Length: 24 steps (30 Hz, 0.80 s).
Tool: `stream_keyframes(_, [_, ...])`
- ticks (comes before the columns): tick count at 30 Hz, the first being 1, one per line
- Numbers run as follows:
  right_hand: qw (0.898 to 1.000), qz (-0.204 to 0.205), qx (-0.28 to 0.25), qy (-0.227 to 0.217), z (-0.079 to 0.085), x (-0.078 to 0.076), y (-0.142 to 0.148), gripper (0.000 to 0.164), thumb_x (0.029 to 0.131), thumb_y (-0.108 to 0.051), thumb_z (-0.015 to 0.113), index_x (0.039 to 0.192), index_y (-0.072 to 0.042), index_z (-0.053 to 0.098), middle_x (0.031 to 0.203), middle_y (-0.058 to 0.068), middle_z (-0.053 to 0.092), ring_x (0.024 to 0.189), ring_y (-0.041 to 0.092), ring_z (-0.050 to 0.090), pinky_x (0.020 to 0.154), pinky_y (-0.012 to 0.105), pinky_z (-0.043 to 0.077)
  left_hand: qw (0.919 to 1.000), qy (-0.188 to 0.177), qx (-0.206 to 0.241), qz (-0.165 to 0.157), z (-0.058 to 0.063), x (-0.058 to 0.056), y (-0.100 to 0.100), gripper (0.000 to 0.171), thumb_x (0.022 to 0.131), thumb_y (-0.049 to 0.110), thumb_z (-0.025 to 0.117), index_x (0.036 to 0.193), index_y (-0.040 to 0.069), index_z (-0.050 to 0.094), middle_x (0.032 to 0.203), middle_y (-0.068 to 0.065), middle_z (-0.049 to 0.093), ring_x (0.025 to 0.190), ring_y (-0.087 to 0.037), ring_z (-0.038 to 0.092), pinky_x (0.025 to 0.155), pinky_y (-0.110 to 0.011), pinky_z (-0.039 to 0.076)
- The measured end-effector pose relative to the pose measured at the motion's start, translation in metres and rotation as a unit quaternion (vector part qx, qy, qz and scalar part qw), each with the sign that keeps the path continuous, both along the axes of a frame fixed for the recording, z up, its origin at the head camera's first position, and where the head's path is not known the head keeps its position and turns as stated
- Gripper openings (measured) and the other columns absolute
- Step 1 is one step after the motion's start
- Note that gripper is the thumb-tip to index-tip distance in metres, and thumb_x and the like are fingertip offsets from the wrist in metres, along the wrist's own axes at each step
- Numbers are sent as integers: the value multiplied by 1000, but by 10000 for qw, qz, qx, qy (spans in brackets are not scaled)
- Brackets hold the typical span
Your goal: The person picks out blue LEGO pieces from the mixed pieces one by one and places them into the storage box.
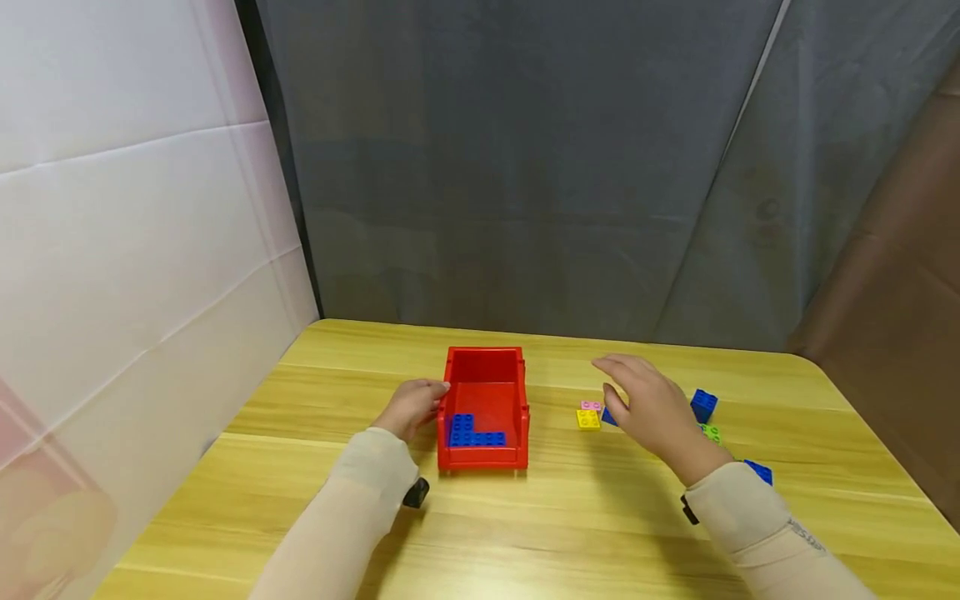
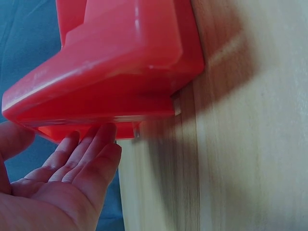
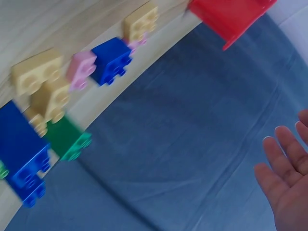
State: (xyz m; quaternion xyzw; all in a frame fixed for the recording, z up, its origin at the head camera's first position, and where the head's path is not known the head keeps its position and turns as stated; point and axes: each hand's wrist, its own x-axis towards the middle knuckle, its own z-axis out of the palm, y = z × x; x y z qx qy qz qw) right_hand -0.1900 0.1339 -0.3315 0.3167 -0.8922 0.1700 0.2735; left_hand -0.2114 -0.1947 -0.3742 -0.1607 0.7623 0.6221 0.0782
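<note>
A red plastic bin (image 1: 483, 458) stands on the table, with blue building bricks (image 1: 463, 432) in its near end. At its left side is my left hand (image 1: 412, 407). The thumb lies at the rim and the fingers reach under the side lip, as the left wrist view of the bin (image 2: 120, 72) shows. My right hand (image 1: 648, 407) hovers over loose bricks to the bin's right, holding nothing. In the right wrist view, its fingers (image 3: 284, 159) are loosely extended. Near it lie a yellow brick (image 1: 588, 419), a pink brick (image 1: 591, 405) and a blue brick (image 1: 703, 405).
More bricks lie partly behind the right hand and forearm, among them a light green brick (image 1: 712, 433) and a blue brick (image 1: 759, 472). A green brick (image 3: 67, 137) and tan bricks show in the right wrist view. A grey curtain (image 1: 510, 183) hangs behind the wooden table (image 1: 525, 533).
</note>
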Motion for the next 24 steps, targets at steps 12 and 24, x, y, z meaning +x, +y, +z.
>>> stream_keyframes(12, [9981, -559, -158, -220, -6, 11, 41, 37, 86, -3, 66, 123, -2, 61, 122, 18, 61, 111, 37, 57, 82, 53, 53, 9999, -62, -6, 88, 2, 4, 0, 42, 101, 20, 48, 132, -8, 49, 125, -21, 54, 112, -33, 52, 103, -42, 43])
stream_keyframes(24, [9883, -1193, -198, -930, -8, 21, 80, 36, 88, -4, 63, 124, 2, 59, 126, 24, 55, 117, 44, 49, 92, 61, 44, 10000, -34, -16, 15, 1, 5, -2, 43, 102, 20, 45, 133, -9, 47, 129, -23, 53, 117, -35, 51, 105, -44, 42])
